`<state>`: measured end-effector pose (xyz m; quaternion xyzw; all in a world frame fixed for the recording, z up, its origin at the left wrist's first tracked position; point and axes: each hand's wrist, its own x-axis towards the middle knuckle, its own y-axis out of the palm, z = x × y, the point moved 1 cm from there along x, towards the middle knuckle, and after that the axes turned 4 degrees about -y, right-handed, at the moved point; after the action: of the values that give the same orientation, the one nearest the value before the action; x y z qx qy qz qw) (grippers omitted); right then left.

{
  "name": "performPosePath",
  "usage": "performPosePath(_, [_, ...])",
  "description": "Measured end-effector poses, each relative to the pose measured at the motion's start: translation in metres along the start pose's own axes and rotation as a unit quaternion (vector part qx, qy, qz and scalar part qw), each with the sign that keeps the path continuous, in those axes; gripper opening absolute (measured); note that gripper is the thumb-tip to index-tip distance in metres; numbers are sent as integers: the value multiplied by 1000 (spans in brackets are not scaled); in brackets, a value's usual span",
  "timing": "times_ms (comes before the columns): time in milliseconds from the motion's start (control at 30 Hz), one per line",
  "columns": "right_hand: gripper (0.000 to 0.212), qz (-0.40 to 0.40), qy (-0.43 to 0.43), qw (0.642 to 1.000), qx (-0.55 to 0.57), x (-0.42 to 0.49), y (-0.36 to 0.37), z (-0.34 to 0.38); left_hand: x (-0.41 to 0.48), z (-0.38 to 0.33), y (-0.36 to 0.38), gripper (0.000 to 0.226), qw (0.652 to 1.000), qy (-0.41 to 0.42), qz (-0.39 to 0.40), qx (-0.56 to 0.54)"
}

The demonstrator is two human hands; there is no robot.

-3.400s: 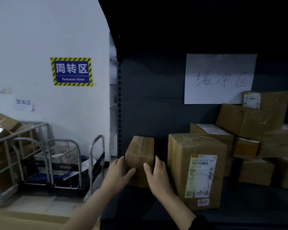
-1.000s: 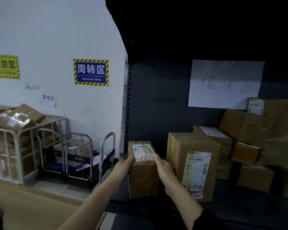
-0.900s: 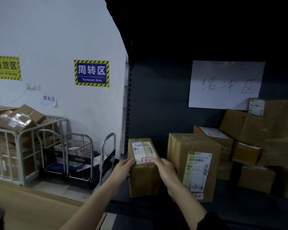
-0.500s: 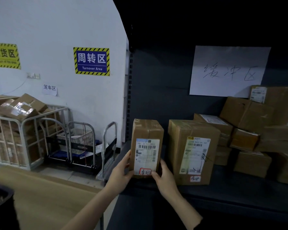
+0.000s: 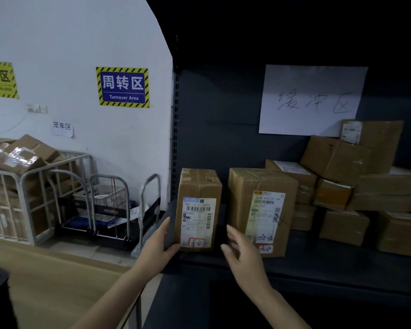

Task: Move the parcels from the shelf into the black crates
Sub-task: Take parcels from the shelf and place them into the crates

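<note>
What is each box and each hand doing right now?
small parcel: upright on the shelf, taped shut, label facing us.
left hand: holds the small parcel's lower left corner.
right hand: open, off the small parcel.
big parcel: upright on the shelf, taped shut.
parcel pile: stacked on the shelf's right.

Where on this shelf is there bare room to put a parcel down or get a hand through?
Bare shelf board runs along the front, before the stacked parcels on the right. A narrow gap between the small parcel and the larger labelled parcel could take a hand; the right hand is at it. The right rear is crowded.
</note>
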<state>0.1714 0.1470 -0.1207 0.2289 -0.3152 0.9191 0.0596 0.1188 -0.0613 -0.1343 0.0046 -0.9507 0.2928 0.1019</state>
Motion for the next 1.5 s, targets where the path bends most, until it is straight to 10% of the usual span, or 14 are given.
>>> performPosePath(233, [43, -185, 58, 981, 17, 8, -94, -29, 20, -16, -8, 79, 989, -3, 105, -99])
performPosePath(600, [28, -2, 224, 949, 224, 42, -94, -87, 33, -26, 14, 85, 974, -20, 156, -163])
performPosePath(900, [50, -14, 200, 965, 169, 30, -80, -81, 21, -34, 24, 59, 985, -30, 94, -143])
performPosePath(1500, [12, -26, 84, 981, 174, 10, -95, -35, -34, -64, -5, 30, 973, -60, -23, -221])
